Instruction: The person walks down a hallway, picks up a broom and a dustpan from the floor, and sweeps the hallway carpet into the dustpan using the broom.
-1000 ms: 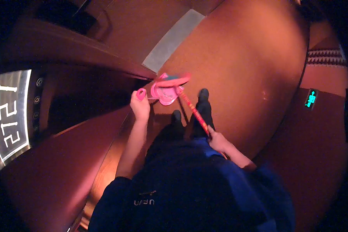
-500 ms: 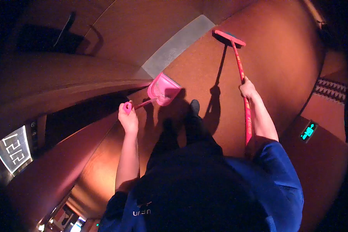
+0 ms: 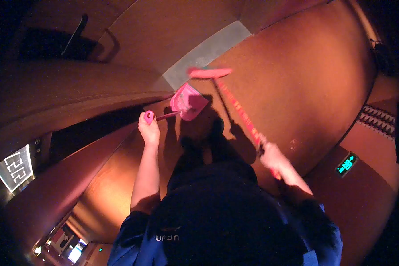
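My left hand (image 3: 150,132) is closed around the upper end of a pink dustpan's handle, whose looped tip pokes out above the fingers. The pan of the dustpan (image 3: 191,98) rests on the floor near the wall, and what may lie in it is too small to make out. Gripped in my right hand (image 3: 275,157) is the red patterned stick of a broom (image 3: 236,103). Its pink head (image 3: 210,73), blurred by motion, is just beyond the dustpan's far edge, close to the grey strip.
A grey strip (image 3: 208,48) runs along the foot of a wooden door with a dark handle (image 3: 75,33). On the left wall a lit sign (image 3: 15,168) shows a room number. A green exit sign (image 3: 346,165) glows low on the right wall. Brown floor (image 3: 306,75) stretches ahead.
The broom head has swept left and nearer, from the far floor to beside the dustpan. My right hand has come lower and inward. The dustpan has barely moved.
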`<state>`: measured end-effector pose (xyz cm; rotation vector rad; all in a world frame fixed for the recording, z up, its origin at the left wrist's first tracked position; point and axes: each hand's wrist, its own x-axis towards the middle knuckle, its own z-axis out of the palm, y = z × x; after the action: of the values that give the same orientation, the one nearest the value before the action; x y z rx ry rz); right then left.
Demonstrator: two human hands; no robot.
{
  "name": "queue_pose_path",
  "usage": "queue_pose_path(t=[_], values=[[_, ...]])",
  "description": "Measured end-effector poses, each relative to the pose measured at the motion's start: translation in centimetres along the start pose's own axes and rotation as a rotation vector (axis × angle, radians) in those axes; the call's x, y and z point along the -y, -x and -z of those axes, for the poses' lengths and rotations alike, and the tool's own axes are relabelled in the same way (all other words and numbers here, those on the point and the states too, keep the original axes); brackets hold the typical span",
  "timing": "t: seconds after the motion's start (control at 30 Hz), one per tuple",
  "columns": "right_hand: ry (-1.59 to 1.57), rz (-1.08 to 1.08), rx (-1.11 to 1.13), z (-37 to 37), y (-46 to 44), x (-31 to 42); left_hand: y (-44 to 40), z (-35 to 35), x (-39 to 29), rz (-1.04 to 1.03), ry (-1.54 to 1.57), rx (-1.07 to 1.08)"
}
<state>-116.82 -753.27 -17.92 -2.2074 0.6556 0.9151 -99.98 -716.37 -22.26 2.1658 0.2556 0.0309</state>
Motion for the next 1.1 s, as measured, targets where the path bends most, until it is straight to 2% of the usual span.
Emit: queue_pose_path(t=[0.07, 0.1, 0.13, 0.2, 0.3, 0.33, 0.37, 0.43, 0.5, 0.57, 0.63, 0.67, 0.73, 0.77, 0.8, 0.87, 0.93, 0.97, 1.03, 1.07, 1.1], values=[[-0.009, 0.069, -0.199, 2.9, -6.3, -1.4, -0.1, -0.3, -0.7, -0.004, -0.015, -0.003], [0.015, -0.056, -0.213, 4.3, -9.7, -1.9, 0.2, -0.3, -1.0, 0.001, -0.020, 0.013], [-0.041, -0.094, -0.285, 4.9, -13.1, -3.1, 0.5, -0.4, -1.2, 0.008, -0.026, 0.025], [0.091, -0.258, -0.238, 6.0, -16.5, -1.9, 0.3, -0.4, -1.0, 0.001, -0.021, 0.020], [0.144, -0.127, -0.101, 2.2, -11.7, -0.1, 0.3, -1.1, -0.3, 0.014, 0.061, -0.005], [0.285, -0.085, -0.107, -0.5, -8.2, 0.8, 0.4, -1.0, -0.1, 0.007, 0.043, 0.003], [0.243, -0.080, 0.071, -2.3, -5.0, 1.6, 0.5, -1.0, 0.2, -0.001, 0.022, 0.011], [0.260, 0.023, 0.267, -6.7, -1.0, 1.3, 0.2, -1.2, -0.3, -0.006, 0.025, 0.007], [-0.087, 0.054, 0.584, -8.0, 0.8, -1.3, 0.1, -1.1, -0.2, -0.025, 0.016, 0.012], [-0.362, 0.068, 0.531, -7.7, 3.8, -1.9, 0.0, -0.9, -0.9, -0.010, 0.031, 0.022], [-0.209, 0.203, 0.222, -7.1, 5.7, -3.8, 0.3, -1.0, -0.7, 0.022, 0.047, 0.019], [-0.067, 0.254, 0.235, -5.6, 5.4, -4.2, 0.8, -0.2, 0.3, 0.025, 0.060, 0.026], [0.103, -0.029, 0.131, -1.6, 3.5, -2.8, 1.1, 0.5, 0.3, 0.016, 0.065, 0.042], [-0.060, -0.114, 0.063, 1.4, 2.3, -1.6, 1.7, 0.9, -0.8, 0.011, 0.007, 0.039], [-0.027, -0.027, -0.157, 2.6, 0.3, -2.6, 2.2, 1.2, -1.5, 0.006, -0.050, 0.037], [-0.142, -0.005, -0.296, 3.9, -7.5, -9.1, 2.9, 1.1, -1.9, 0.053, 0.053, 0.039], [-0.278, -0.213, -0.271, 7.9, -11.1, -7.9, 3.4, 1.1, -2.3, 0.046, 0.107, 0.069], [-0.283, -0.220, -0.273, 7.3, -13.3, -9.4, 3.5, 0.5, -2.3, 0.050, 0.089, 0.068], [-0.029, -0.265, -0.110, 4.4, -17.3, -13.4, 3.6, -0.4, -0.9, 0.051, 0.092, 0.068], [-0.010, -0.146, -0.237, 3.1, -11.8, -8.4, 3.9, -0.9, -1.2, 0.055, 0.056, 0.054], [0.068, -0.118, -0.148, 1.8, -7.2, -4.2, 3.9, -1.2, -1.3, 0.062, 0.066, 0.057]])
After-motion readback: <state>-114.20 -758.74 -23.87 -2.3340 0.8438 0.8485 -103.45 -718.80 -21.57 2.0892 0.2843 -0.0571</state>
